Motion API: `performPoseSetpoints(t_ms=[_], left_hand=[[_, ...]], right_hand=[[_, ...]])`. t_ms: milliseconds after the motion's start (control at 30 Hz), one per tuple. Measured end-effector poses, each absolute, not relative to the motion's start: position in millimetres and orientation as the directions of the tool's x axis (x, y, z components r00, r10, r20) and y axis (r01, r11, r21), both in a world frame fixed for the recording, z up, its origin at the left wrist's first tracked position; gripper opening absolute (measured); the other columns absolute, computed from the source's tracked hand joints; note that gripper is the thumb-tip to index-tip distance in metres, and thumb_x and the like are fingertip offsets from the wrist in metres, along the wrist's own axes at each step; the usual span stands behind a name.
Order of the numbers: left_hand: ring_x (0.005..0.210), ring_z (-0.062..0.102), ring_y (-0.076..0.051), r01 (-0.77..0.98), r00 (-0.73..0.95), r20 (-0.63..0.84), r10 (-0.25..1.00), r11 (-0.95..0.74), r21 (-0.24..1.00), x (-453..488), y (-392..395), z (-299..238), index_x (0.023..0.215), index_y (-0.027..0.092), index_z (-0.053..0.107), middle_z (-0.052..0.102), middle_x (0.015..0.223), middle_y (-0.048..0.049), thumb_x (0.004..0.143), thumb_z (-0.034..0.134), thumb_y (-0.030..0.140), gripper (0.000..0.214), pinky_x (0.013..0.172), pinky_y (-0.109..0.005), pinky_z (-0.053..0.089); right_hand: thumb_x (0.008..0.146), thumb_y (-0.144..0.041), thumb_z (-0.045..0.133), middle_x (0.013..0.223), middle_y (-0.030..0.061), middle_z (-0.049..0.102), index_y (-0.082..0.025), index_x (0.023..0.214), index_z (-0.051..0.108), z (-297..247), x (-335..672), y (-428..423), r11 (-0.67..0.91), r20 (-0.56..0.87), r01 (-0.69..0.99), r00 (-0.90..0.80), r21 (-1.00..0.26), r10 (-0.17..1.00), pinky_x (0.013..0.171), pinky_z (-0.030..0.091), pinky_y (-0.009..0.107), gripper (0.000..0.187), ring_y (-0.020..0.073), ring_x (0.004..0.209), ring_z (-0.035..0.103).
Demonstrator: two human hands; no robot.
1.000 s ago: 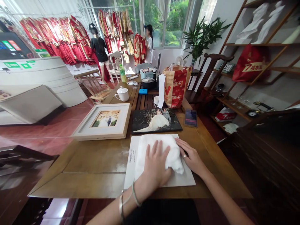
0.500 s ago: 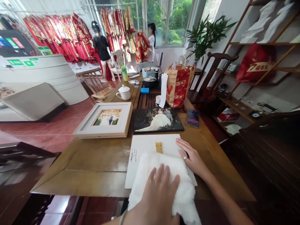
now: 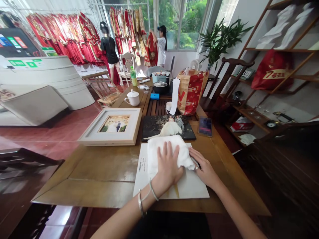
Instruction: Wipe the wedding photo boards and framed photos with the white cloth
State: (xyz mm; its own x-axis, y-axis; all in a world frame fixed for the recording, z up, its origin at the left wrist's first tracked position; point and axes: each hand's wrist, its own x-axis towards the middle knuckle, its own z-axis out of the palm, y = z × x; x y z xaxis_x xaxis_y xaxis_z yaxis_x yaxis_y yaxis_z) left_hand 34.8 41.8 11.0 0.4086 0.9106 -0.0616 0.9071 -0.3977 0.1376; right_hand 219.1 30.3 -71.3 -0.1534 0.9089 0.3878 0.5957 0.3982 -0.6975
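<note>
My left hand [image 3: 168,162] lies flat with fingers spread on a folded white towel [image 3: 184,151], pressing it against the far part of a white panel [image 3: 191,186]. The panel lies on the wooden table and bears small printed text near its left edge. Part of a tan strip [image 3: 176,190] shows on it beside my left wrist; the rest is hidden by the towel and hand. At the panel's right edge rests my right hand [image 3: 203,166], fingers stretched out and touching the panel's far right corner, close to the towel.
Beyond the panel lie a dark photo panel [image 3: 154,127] and a framed picture [image 3: 136,132]. A lidded white cup [image 3: 132,98], a blue box [image 3: 154,96] and a red-and-brown paper bag [image 3: 191,93] stand farther back. Two people are by the clothes racks.
My left hand has slid the towel away from me, from the near part of the panel to its far part. The tan strip's near end is uncovered. My right hand stays put.
</note>
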Motion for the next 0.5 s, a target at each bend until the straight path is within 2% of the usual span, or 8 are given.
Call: performPoseSetpoints(t_ms=[133, 233, 367, 500], left_hand=[[0.142, 0.009, -0.036, 0.891, 0.448, -0.088, 0.89, -0.436, 0.127, 30, 30, 7, 0.147, 0.018, 0.027, 0.017, 0.155, -0.0182, 0.079, 0.057, 0.041, 0.078, 0.111, -0.057, 0.013], [0.142, -0.001, -0.037, 0.843, 0.531, -0.083, 0.843, -0.516, 0.153, 20, 0, -1, 0.148, 0.018, 0.023, 0.009, 0.156, -0.019, 0.076, 0.057, 0.048, 0.085, 0.111, -0.06, 0.007], [0.141, -0.011, -0.037, 0.729, 0.674, -0.094, 0.732, -0.641, 0.241, -1, -39, -11, 0.15, 0.019, 0.015, -0.002, 0.156, -0.0193, 0.073, 0.058, 0.057, 0.096, 0.11, -0.063, 0.002], [0.142, -0.01, -0.034, 0.677, 0.718, -0.094, 0.689, -0.661, 0.324, -12, -47, -12, 0.15, 0.024, 0.013, -0.003, 0.156, -0.0158, 0.074, 0.056, 0.059, 0.094, 0.111, -0.061, 0.003]], right_hand=[[0.092, -0.023, 0.044, 0.138, 0.0078, 0.054, -0.026, 0.135, 0.052, -68, 218, 30, 0.391, 0.375, 0.604, -0.16, -0.694, 0.913, 0.109, 0.04, 0.051, 0.043, 0.026, 0.133, 0.044], [0.093, -0.023, 0.042, 0.139, 0.0076, 0.053, -0.027, 0.135, 0.051, -66, 217, 29, 0.386, 0.366, 0.614, -0.166, -0.688, 0.916, 0.109, 0.038, 0.052, 0.043, 0.0261, 0.133, 0.044], [0.094, -0.027, 0.042, 0.141, 0.0082, 0.051, -0.027, 0.135, 0.051, -66, 218, 28, 0.37, 0.345, 0.631, -0.169, -0.682, 0.923, 0.11, 0.036, 0.053, 0.042, 0.0259, 0.134, 0.042], [0.093, -0.029, 0.045, 0.142, 0.0071, 0.049, -0.027, 0.135, 0.051, -66, 218, 27, 0.365, 0.34, 0.63, -0.166, -0.686, 0.926, 0.11, 0.036, 0.054, 0.042, 0.0263, 0.134, 0.042]])
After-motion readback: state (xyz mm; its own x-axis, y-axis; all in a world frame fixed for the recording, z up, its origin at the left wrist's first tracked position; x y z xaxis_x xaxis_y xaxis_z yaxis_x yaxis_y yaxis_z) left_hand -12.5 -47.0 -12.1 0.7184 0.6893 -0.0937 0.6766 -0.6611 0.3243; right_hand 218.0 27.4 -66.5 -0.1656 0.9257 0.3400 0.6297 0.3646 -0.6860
